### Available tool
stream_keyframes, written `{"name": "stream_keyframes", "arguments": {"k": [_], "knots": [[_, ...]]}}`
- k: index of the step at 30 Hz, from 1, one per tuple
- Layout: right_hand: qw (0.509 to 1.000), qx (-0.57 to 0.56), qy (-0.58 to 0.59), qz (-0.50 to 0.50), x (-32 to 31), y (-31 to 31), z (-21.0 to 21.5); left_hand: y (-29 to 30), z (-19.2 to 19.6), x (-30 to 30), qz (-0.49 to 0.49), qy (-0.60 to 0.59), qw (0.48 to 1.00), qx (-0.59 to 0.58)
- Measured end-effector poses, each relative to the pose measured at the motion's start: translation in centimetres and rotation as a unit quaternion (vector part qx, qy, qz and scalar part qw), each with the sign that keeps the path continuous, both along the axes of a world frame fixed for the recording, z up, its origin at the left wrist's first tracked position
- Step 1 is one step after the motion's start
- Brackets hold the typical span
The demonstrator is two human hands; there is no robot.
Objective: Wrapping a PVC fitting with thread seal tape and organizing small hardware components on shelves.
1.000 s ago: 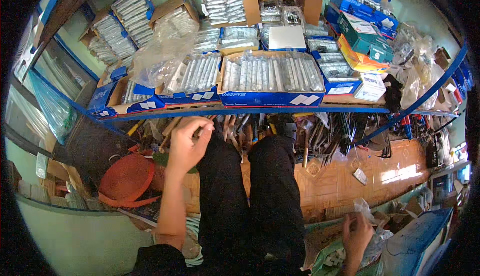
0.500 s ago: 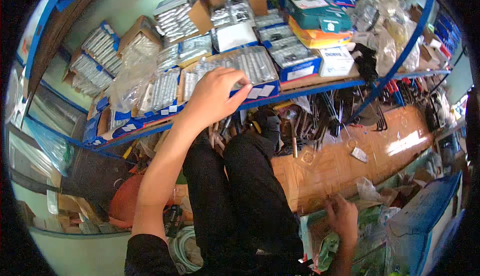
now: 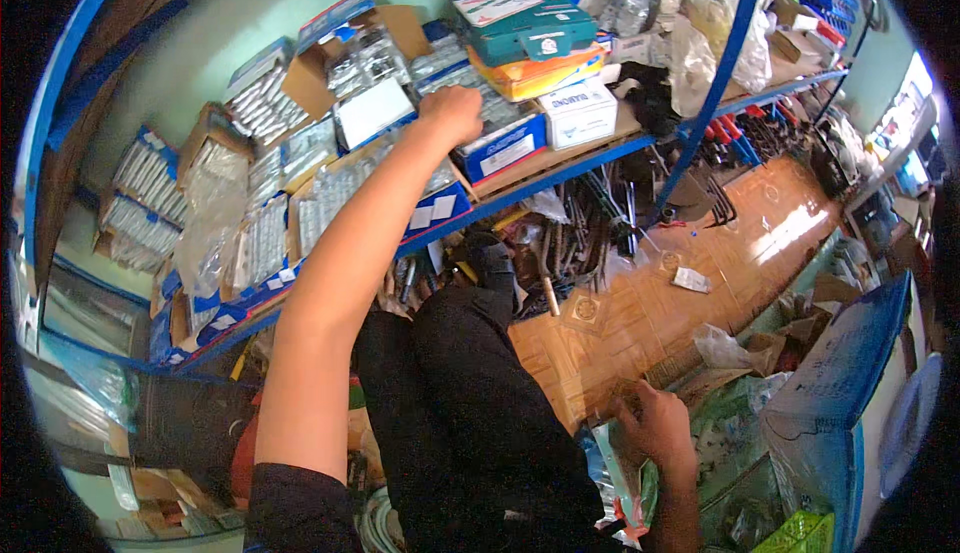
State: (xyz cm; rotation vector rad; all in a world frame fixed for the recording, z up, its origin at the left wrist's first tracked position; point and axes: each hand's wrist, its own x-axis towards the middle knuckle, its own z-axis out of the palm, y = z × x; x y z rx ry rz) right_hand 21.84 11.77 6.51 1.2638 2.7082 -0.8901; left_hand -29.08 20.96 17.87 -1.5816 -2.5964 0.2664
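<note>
My left hand (image 3: 450,115) reaches over the blue shelf, its fingers curled in toward the palm. It is above the near end of an open blue box (image 3: 505,148) packed with silver pieces in clear wrapping. Whatever the fingers hold, if anything, is hidden behind the hand. Just left of it lies a white box lid or card (image 3: 374,113). Low on the right, my right hand (image 3: 658,431) hangs in shadow with loosely bent fingers and nothing visible in them. Beside it is the pale edge of a box (image 3: 612,468).
A green case (image 3: 525,28) rests on an orange box (image 3: 540,73), with a white box (image 3: 580,113) in front. A slanted blue post (image 3: 715,83) crosses the shelf. Hand tools (image 3: 590,238) crowd underneath. A blue cardboard box (image 3: 835,383) stands at right.
The view has swung right, so the shelf sits further left. My left hand has moved up and further over the boxes, to the box with the blue front. My right hand stays low.
</note>
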Motion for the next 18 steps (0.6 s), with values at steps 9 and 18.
{"name": "stream_keyframes", "arguments": {"k": [9, 18], "knots": [[1.0, -0.01, 0.012, -0.001, 0.0, 0.2, 0.0, -0.2, -0.1, -0.2, -0.048, 0.023, 0.998, -0.017], [0.999, -0.013, 0.033, 0.004, -0.4, 0.0, 0.3, -2.4, -2.7, 3.2, -0.189, 0.024, 0.962, 0.196]]}}
